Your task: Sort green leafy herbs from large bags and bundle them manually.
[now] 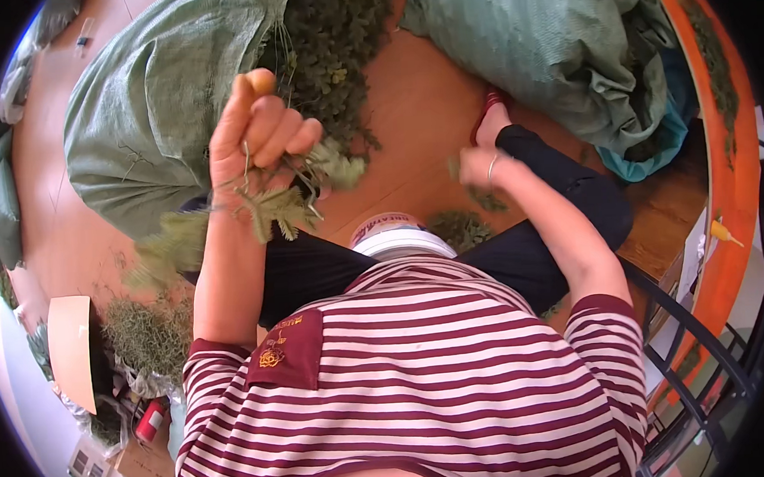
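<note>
My left hand (263, 131) is raised over the front of my lap with its fingers curled shut on a leafy green sprig (277, 208). Wiry stems stick out below the fingers, and blurred leaves hang on both sides of the wrist. My right hand (482, 168), blurred by motion and wearing a bracelet, is low near my right shin. Small blurred bits of greenery (485, 199) show at its fingers. Between my thighs stands a white bucket (401, 237) with printing on it. Beyond my left hand, a green woven sack (173, 87) lies with its mouth full of dark green foliage (340, 59).
Another full woven sack (534, 49) lies at the upper right. Loose greenery (459, 229) is on the floor beside the bucket. At the left are a foliage pile (147, 335), a tan board (70, 352) and a red container (150, 420). A dark metal frame (685, 326) stands close at my right.
</note>
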The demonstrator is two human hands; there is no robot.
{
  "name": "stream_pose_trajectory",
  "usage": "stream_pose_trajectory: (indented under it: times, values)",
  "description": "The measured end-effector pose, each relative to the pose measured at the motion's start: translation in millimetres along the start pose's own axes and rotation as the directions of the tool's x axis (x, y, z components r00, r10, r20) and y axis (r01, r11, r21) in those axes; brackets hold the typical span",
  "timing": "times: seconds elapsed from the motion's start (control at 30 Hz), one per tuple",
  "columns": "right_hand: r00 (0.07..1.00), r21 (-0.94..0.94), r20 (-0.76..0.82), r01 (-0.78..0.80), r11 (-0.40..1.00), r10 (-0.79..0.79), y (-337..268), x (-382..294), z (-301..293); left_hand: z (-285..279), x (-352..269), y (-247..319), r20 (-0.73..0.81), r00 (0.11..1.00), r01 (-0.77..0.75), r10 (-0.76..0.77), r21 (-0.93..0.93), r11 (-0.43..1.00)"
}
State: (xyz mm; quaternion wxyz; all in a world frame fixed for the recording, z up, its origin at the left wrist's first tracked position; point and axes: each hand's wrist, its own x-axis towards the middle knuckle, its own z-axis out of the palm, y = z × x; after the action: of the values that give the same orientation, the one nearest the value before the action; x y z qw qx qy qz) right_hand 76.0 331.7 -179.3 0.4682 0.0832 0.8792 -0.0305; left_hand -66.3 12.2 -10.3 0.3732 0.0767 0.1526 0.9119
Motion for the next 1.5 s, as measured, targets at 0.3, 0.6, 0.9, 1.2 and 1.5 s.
stream_pose_trajectory:
  times: [0.3,0.6,0.9,1.2,1.5]
  values:
    - [0.911,0.437,-0.39,0.312,0.844,-0.135,-65.2,125.3,29.3,-2.0,1.2,24.3,0.059,0.998,0.003,0.018,-0.348,0.937]
    - [0.887,0.909,0.398,-0.348,0.228,-0.234,-249.1,224.8,93.1,-15.5,13.1,19.8,-0.125,0.99,-0.083,0.068,-0.117,0.99]
    - [0.99,0.79,-0.107,0.139,0.597,-0.089,-204.2,212.7,101.1,-15.8,14.6,21.0,-0.263,0.962,-0.154,0.069,-0.316,0.936]
    - [0.965,0.897,0.014,0.104,0.43,-0.262,-33.6,36.0,-34.3,-15.2,10.4,10.6,-0.083,0.995,0.027,-0.046,-0.217,0.976]
    - [0.52,0.462,-0.854,0.748,0.476,0.011,-32.4,-96.3,-58.6,-44.2,7.2,-51.1,-0.335,0.778,0.626,-0.531,0.348,0.698]
